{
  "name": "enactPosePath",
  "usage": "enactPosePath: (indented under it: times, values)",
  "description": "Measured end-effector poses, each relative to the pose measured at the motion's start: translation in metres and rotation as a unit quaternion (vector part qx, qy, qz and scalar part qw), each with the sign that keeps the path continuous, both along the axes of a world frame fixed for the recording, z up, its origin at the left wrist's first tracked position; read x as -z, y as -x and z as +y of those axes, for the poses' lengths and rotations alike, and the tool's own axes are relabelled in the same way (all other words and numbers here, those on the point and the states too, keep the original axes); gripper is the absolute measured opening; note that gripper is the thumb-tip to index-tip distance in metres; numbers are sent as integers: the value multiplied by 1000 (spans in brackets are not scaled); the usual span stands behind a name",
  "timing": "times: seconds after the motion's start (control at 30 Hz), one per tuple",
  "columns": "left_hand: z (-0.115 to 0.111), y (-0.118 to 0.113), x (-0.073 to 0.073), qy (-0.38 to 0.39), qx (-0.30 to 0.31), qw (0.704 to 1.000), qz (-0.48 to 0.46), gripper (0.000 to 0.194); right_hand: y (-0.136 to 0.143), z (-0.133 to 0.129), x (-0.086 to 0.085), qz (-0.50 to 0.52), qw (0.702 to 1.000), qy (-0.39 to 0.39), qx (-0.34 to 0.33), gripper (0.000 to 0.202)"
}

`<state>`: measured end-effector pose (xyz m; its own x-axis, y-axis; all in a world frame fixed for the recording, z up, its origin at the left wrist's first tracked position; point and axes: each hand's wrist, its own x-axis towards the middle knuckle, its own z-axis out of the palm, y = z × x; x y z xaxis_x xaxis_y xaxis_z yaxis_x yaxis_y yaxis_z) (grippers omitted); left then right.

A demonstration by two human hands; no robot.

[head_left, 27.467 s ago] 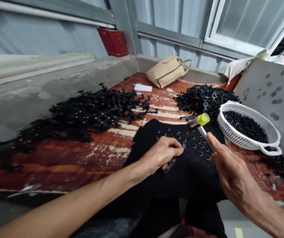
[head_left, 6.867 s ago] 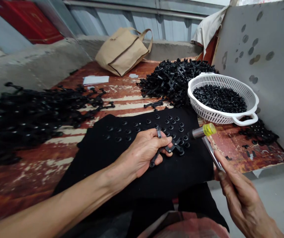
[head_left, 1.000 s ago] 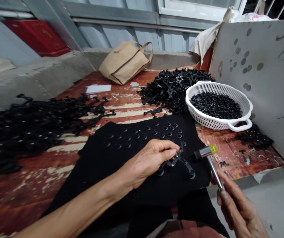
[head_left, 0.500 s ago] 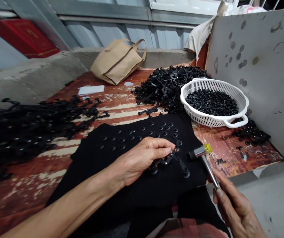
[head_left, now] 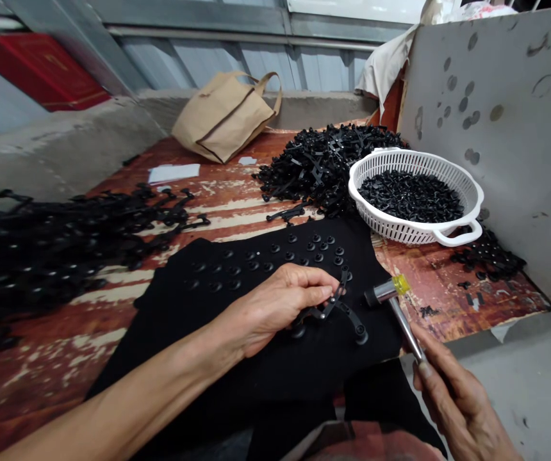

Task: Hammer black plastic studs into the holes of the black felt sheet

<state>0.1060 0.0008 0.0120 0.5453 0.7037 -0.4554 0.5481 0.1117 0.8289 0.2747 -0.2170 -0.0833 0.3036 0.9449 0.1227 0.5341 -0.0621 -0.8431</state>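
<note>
My left hand (head_left: 280, 298) is closed, pinching a black branched plastic part (head_left: 347, 314) between thumb and fingertips. One arm of that part points up and another reaches down to the right, ending in a round foot. Beneath it lies a black cloth (head_left: 256, 358), on which several small round black pieces (head_left: 234, 271) stand in loose rows. My right hand (head_left: 458, 397) is wrapped around the metal handle of a small hammer (head_left: 388, 290) with one black face and one yellow face. The hammer head hovers to the right of the part, apart from it.
A white plastic basket (head_left: 458, 238) of small black pieces stands at the right. Behind it is a heap of black parts (head_left: 323, 163), with another pile (head_left: 40, 250) at the left. A tan bag (head_left: 227, 118) and white paper (head_left: 173, 173) lie farther back. A spotted grey panel (head_left: 501, 147) borders the right side.
The view has shifted very slightly. Both hands keep their grips, and the hammer and the black part hold nearly the same positions.
</note>
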Motion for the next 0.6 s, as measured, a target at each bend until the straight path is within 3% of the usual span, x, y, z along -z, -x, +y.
enactPosePath:
  times: [0.27, 0.43, 0.6]
  values:
    - [-1, -6, -5, 47, 6, 999, 25, 25, -4, 46, -47, -132, 979, -139, -65, 64]
    - [3, -5, -4, 82, 20, 996, 21, 28, -8, 65, -55, -231, 964, -101, -81, 61]
    - [5, -6, 0, 92, 27, 995, 15, 23, -10, 63, -65, -266, 957, -62, -94, 62]
